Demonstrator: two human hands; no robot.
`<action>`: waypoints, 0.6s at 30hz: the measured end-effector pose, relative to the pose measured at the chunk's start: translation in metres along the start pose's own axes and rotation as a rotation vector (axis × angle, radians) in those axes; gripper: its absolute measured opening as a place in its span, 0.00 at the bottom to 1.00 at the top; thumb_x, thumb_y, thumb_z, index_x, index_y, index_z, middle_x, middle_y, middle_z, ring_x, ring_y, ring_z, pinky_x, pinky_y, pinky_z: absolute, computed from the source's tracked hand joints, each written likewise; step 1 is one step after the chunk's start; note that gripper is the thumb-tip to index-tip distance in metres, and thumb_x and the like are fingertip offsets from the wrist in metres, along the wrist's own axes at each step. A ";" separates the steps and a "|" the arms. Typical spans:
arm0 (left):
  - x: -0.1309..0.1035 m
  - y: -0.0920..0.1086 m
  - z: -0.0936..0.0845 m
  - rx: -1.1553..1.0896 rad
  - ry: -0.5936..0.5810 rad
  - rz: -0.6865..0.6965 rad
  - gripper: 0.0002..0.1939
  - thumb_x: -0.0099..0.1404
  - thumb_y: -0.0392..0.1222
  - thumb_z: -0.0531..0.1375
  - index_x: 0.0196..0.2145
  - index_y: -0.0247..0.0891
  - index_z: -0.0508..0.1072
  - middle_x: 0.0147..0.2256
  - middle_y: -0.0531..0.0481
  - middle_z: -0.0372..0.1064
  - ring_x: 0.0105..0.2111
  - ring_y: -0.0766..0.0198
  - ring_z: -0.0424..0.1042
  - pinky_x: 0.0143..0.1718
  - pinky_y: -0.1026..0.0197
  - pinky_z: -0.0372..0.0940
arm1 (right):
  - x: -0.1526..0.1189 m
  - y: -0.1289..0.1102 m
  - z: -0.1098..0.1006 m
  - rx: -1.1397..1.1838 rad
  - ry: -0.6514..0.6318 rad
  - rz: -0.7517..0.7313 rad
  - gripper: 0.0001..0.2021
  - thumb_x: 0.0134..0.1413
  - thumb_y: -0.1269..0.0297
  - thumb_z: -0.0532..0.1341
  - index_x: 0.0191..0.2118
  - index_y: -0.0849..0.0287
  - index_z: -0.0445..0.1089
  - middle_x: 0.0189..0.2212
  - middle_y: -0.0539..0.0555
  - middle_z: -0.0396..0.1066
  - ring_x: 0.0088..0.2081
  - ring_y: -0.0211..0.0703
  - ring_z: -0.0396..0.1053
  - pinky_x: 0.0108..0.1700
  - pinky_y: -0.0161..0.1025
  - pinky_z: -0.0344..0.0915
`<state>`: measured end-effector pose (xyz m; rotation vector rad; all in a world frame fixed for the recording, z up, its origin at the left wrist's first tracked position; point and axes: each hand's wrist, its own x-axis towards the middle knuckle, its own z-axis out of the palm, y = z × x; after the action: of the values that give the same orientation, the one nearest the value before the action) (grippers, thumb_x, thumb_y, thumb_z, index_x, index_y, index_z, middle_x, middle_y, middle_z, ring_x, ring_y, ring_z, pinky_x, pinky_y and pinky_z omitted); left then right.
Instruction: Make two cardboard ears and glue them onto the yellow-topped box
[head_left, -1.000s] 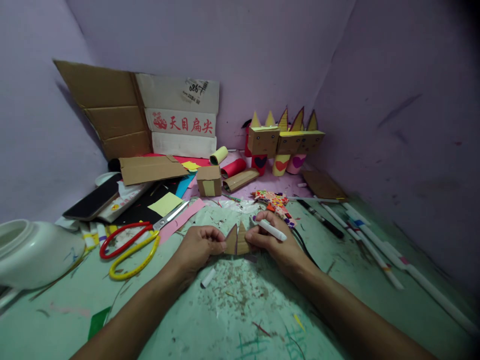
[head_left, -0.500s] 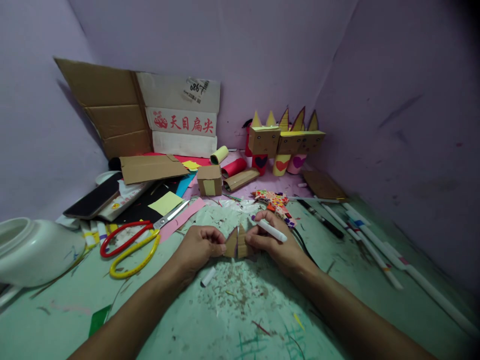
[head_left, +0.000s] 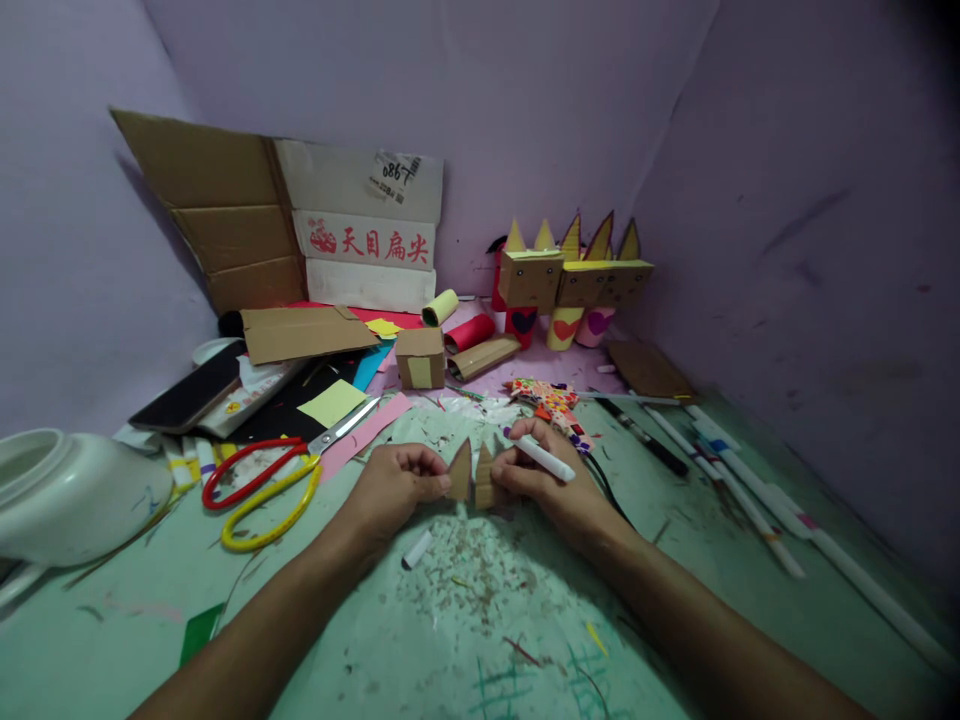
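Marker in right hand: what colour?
White marker, purple at one end; shows best in the head view.

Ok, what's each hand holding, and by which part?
Left hand: a pointed cardboard piece, pinched by its lower left edge. Right hand: a second cardboard piece, by its right side, plus a white marker, near its purple tip.

Dim, soft light filled the room from somewhere out of view. The painted purple back wall (head_left: 540, 120) caught more of it than the painted purple right-hand wall (head_left: 832, 270), and blackness swallowed the upper right corner. A shadow fell left of the folded brown-and-white cardboard sheet (head_left: 232, 230). The small pointed brown cardboard pieces (head_left: 460, 474) looked fairly crisp at the centre, while the long white tubes (head_left: 874, 590) blurred and stretched toward the right edge.
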<state>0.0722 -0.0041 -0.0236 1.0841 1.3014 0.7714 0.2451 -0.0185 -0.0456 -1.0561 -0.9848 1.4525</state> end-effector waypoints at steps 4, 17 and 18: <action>-0.001 -0.004 0.005 -0.084 -0.030 0.011 0.08 0.40 0.37 0.63 0.19 0.35 0.66 0.11 0.60 0.55 0.11 0.77 0.48 0.12 0.70 0.41 | -0.002 -0.001 0.004 0.040 0.055 0.010 0.21 0.34 0.68 0.67 0.32 0.54 0.54 0.16 0.42 0.67 0.16 0.35 0.62 0.18 0.31 0.58; -0.005 -0.006 0.015 -0.058 -0.026 0.020 0.11 0.43 0.40 0.63 0.20 0.37 0.63 0.10 0.60 0.57 0.09 0.74 0.53 0.10 0.71 0.46 | -0.006 0.000 0.008 0.096 -0.019 0.020 0.21 0.37 0.68 0.67 0.33 0.53 0.52 0.19 0.43 0.69 0.17 0.35 0.64 0.18 0.30 0.58; -0.005 -0.007 0.015 -0.070 -0.046 0.016 0.11 0.43 0.41 0.63 0.22 0.37 0.64 0.10 0.60 0.58 0.09 0.74 0.54 0.10 0.71 0.47 | -0.006 0.000 0.008 0.100 -0.024 0.022 0.21 0.37 0.68 0.67 0.33 0.53 0.53 0.19 0.43 0.69 0.17 0.35 0.64 0.18 0.30 0.58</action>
<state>0.0850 -0.0134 -0.0294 1.0520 1.2193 0.7936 0.2380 -0.0251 -0.0427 -0.9818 -0.9107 1.5196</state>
